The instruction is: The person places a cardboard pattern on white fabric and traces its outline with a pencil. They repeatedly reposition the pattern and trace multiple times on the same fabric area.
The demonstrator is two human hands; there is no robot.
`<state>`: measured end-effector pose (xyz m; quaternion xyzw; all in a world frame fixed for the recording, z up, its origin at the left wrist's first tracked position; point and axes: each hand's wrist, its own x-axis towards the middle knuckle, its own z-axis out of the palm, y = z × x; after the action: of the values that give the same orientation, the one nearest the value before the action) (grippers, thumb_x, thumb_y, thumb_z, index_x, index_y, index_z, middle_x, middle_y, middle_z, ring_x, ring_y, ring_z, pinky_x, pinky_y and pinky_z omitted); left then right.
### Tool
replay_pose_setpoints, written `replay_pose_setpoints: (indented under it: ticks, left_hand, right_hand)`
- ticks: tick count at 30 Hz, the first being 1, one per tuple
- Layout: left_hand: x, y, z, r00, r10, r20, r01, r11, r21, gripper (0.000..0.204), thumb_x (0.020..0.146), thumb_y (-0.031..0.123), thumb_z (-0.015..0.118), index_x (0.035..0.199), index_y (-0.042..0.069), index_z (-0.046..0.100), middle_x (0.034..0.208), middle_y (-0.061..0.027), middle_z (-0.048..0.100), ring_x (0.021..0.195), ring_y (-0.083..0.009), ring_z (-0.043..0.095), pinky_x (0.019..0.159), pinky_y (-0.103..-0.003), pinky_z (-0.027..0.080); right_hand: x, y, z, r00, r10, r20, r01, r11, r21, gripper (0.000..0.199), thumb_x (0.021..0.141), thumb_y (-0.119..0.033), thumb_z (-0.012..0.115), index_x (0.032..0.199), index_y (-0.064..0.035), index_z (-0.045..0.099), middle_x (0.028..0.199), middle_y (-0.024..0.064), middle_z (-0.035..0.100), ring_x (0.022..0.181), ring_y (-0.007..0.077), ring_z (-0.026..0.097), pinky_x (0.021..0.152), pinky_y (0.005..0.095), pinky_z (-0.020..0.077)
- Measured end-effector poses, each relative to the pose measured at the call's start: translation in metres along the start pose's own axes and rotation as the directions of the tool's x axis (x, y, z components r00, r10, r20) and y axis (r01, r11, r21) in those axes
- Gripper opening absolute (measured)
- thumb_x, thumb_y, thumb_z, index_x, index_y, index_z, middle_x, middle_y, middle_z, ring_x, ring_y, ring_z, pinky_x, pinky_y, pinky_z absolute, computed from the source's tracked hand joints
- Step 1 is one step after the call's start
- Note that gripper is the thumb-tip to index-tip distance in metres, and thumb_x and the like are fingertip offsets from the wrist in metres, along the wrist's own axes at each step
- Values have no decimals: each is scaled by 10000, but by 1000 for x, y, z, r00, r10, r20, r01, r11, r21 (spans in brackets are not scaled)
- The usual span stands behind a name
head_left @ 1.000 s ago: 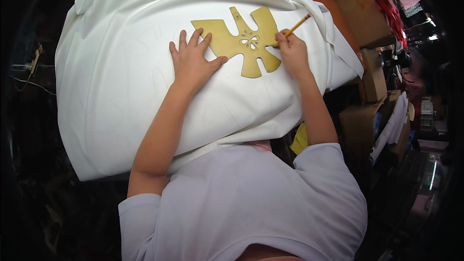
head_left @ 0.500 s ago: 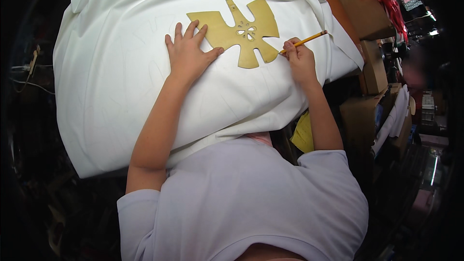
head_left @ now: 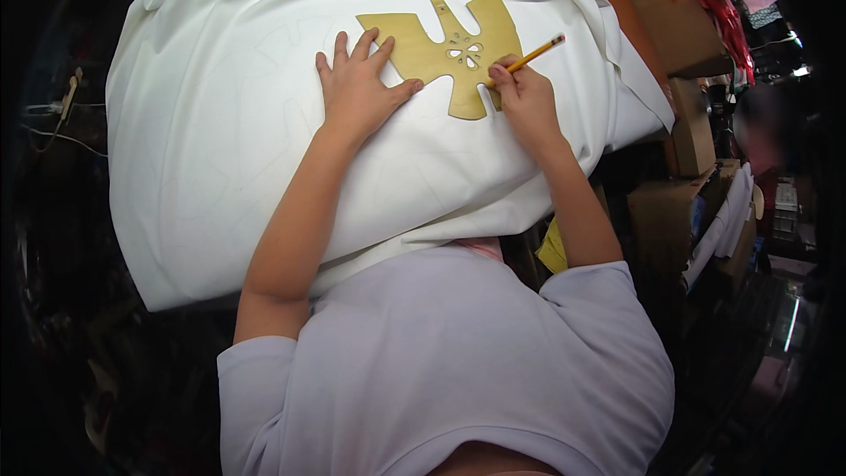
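Template held flat on white cloth, pencil at its edge.
Left hand, fingers spread open, presses the template on the cloth, far centre; right hand, fingers closed on a pencil, touches the template's right edge.

1. The template is a flat, tan-yellow cutout with spread, wing-like lobes, a notched tab at the top and a short stem below. Small petal-shaped holes cluster near its centre. It lies flat on the cloth in the upper middle of the frame.
2. The pencil is yellow with a reddish end. It slants up to the right, its tip down at the template's right edge, just right of the holes.
3. The cloth is white, spread wide across the upper left and centre, with soft folds along its top edge and faint traced outlines on it.
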<state>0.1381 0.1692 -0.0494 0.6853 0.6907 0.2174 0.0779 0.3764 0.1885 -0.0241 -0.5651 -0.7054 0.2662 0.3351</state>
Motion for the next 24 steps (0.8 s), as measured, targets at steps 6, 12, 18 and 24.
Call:
replay_pose_setpoints:
  ticks: [6,12,18,24]
  left_hand:
    - [0,0,1,1000,4,-18,-4,1000,2,762,756,554,748,1361,114,605,1514,-91,441,1459,-394,239,1167,-629,108]
    - [0,0,2,1000,14,-20,-14,1000,-7,766,756,554,748,1361,107,604,1505,-102,450,1454,-405,245,1167,-632,103]
    - [0,0,1,1000,3,-7,-2,1000,21,800,753,598,741,1388,137,584,1519,-76,447,1462,-387,252,1171,-626,128]
    - [0,0,0,1000,3,-7,-3,1000,3,795,761,600,735,1390,140,582,1522,-73,444,1469,-384,240,1175,-623,114]
  right_hand:
    - [-17,0,-4,995,-51,89,55,997,-47,288,997,-265,576,946,-1,680,725,122,665,646,236,630,629,333,484]
    - [-33,11,-12,994,29,110,-52,974,220,309,999,-246,584,912,40,664,735,102,650,649,171,601,634,303,480]
    - [-28,-8,21,989,-106,102,78,968,240,316,993,-242,597,901,56,652,743,99,649,655,173,599,646,300,479]
    - [-22,-26,21,981,-13,196,-25,982,188,323,992,-254,593,908,50,660,746,126,658,658,199,619,657,311,482]
